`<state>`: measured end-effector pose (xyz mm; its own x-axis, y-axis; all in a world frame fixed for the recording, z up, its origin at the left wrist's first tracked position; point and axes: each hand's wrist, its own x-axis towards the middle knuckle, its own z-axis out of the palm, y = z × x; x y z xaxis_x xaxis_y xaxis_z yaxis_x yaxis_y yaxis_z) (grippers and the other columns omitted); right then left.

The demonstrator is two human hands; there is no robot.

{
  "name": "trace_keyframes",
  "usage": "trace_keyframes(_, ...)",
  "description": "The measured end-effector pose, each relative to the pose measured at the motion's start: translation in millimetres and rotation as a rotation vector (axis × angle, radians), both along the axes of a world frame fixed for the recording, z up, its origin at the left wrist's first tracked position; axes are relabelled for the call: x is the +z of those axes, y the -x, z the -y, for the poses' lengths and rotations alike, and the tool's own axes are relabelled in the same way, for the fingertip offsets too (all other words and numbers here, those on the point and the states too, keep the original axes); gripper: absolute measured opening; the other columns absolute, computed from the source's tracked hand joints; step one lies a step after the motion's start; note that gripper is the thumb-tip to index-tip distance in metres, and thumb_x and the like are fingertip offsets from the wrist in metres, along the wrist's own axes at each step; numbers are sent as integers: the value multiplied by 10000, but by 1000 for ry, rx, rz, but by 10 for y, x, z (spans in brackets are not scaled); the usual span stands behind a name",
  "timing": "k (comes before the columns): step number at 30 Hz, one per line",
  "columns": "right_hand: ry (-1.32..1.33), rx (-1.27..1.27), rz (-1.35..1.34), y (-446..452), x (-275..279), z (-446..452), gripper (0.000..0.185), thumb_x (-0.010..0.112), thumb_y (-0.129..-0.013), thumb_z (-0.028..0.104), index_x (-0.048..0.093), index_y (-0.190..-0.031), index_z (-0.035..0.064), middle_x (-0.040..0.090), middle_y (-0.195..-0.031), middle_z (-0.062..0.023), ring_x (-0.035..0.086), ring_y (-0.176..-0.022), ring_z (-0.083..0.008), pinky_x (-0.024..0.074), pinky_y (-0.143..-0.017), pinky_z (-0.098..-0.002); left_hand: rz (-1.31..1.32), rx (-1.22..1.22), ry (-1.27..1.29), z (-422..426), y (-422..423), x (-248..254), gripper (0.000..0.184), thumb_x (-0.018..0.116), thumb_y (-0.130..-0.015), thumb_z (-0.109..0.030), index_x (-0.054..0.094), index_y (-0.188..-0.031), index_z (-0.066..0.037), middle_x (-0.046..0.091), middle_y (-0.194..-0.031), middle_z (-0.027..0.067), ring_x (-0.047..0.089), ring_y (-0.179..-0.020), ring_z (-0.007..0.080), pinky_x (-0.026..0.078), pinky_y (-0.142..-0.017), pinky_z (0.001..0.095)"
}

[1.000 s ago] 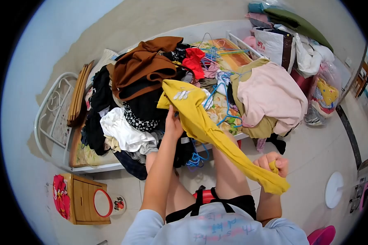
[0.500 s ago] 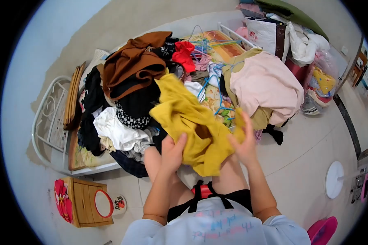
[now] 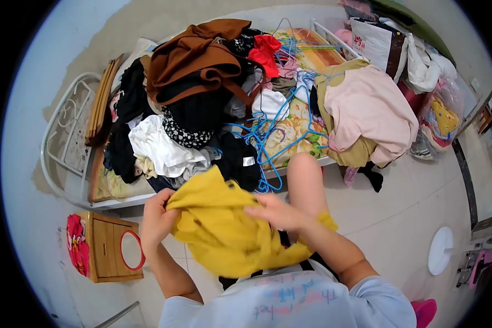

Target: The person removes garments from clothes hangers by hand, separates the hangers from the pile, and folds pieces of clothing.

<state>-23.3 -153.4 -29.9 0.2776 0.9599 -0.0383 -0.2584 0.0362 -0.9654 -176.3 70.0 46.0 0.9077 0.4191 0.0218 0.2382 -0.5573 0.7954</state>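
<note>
A mustard-yellow garment (image 3: 216, 232) hangs bunched over my lap; its exact kind is hard to make out in the folds. My left hand (image 3: 158, 217) is closed on its left edge, thumb on top. My right hand (image 3: 276, 210), slightly blurred, pinches the cloth at the upper right. Just beyond the garment, blue hangers (image 3: 268, 136) lie tangled on the bed, beside a black garment (image 3: 238, 161) with a white label. White clothing (image 3: 161, 145) is heaped farther left.
The bed (image 3: 123, 203) carries a brown coat (image 3: 194, 63), a red cloth (image 3: 265, 54) and a pale pink top (image 3: 372, 109). Bags (image 3: 374, 46) stand at the far right. A wooden cabinet (image 3: 108, 249) with a round mirror (image 3: 131, 250) is at lower left.
The yellow garment has come down and closer to my body, off the bed's edge. My left hand has moved left, my right hand inward, now gripping the cloth. The blue hangers are more exposed.
</note>
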Motion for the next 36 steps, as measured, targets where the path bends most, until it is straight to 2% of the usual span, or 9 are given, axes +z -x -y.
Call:
trace_keyframes(3,-31,-257,-437,-290,-532,-244,309,511,-849,185,512,-1128,54,551,-1009,-23,524,-911,-111,433,-776,-247,-115,181,34,-115,36,-308,193,526,-735,-42,599,-898,30,612,-757,28,545,-680,85,438,-634,218)
trace_keyframes(5,102,-645,-491,-568,-942,-409,362,540,-810,239,483,-1122,66,507,-1028,-52,490,-940,-160,440,-778,-332,146,189,866,23,2,-457,253,505,-748,-61,592,-955,56,631,-849,74,597,-752,137,469,-699,239)
trace_keyframes(9,380,-862,-407,-1178,-1183,-641,368,576,-784,244,476,-1087,61,492,-1041,-80,449,-1016,-192,401,-834,-413,267,108,1150,237,-132,-673,363,501,-841,-123,469,-1159,50,589,-1049,119,597,-924,196,480,-815,303)
trace_keyframes(12,323,-920,-984,-1587,-1605,-867,229,594,-785,207,490,-940,74,523,-900,-76,512,-871,-202,424,-784,-414,307,12,1303,294,-217,-704,404,506,-871,-151,414,-1217,35,558,-1111,122,575,-982,203,467,-854,317)
trace_keyframes(19,89,-1107,-489,-1375,-973,-641,48,537,-778,106,515,-795,67,537,-792,-48,514,-708,-131,460,-603,-323,284,-19,1149,303,-326,-627,428,530,-858,-112,399,-1242,24,532,-1153,110,543,-1039,193,443,-890,312)
trace_keyframes(23,-175,-687,79,-1217,-483,-109,197,416,-744,-24,522,-892,52,575,-985,-104,559,-814,-153,437,-647,-267,244,-6,1064,288,-427,-639,418,530,-860,-104,407,-1240,20,538,-1143,99,545,-1028,181,441,-887,304)
trace_keyframes(27,-255,-361,-362,-833,87,549,200,465,-774,32,500,-971,22,567,-1059,-172,588,-861,-200,469,-721,-282,231,62,822,196,-607,-742,349,505,-875,-96,449,-1203,10,561,-1087,77,555,-962,151,449,-839,281)
trace_keyframes(31,-252,-95,-436,-701,355,1183,387,554,-774,269,453,-1009,-21,578,-952,-279,591,-603,-240,495,-565,-322,231,164,507,-40,-721,-965,229,486,-876,-106,539,-1057,24,607,-943,69,574,-842,139,451,-750,261)
trace_keyframes(36,-294,191,-424,-728,414,1515,388,511,-796,268,427,-1019,-39,571,-828,-347,557,-499,-259,470,-480,-331,105,243,22,-209,-727,-1010,224,520,-855,-146,567,-988,28,624,-830,81,576,-779,149,445,-700,287)
